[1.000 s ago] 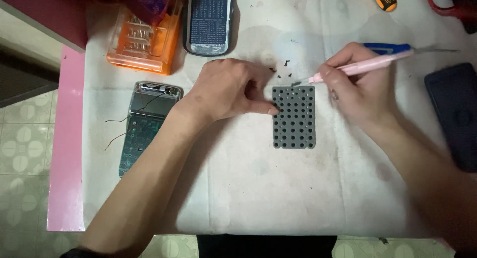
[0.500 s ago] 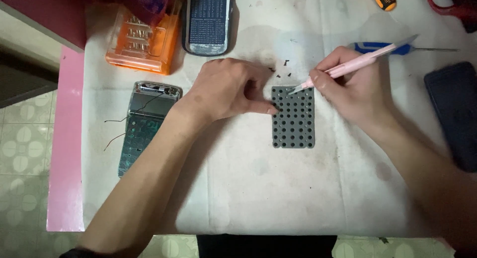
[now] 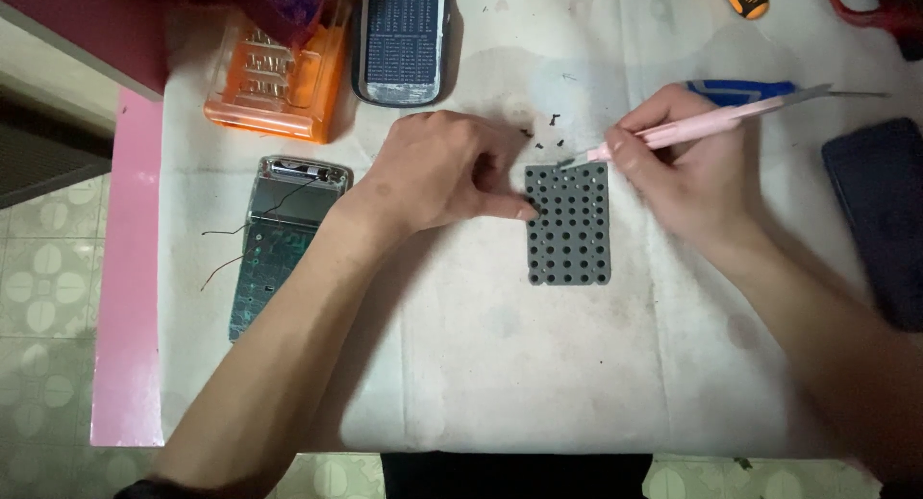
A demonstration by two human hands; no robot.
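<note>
Fingers [image 3: 510,209] of the left hand [image 3: 447,172] press the grey keypad mat's [image 3: 569,232] nine-o'clock edge; right hand [image 3: 687,167] grips a pink tool [image 3: 707,124], tip at the mat's twelve-o'clock edge, long axis running twelve-to-six on the counter [image 3: 481,364].

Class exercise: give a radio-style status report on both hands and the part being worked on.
Left hand pinning grey keypad mat at its edge. Right hand holding pink tool, tip at mat's top edge. Small black screws loose just above.
</note>
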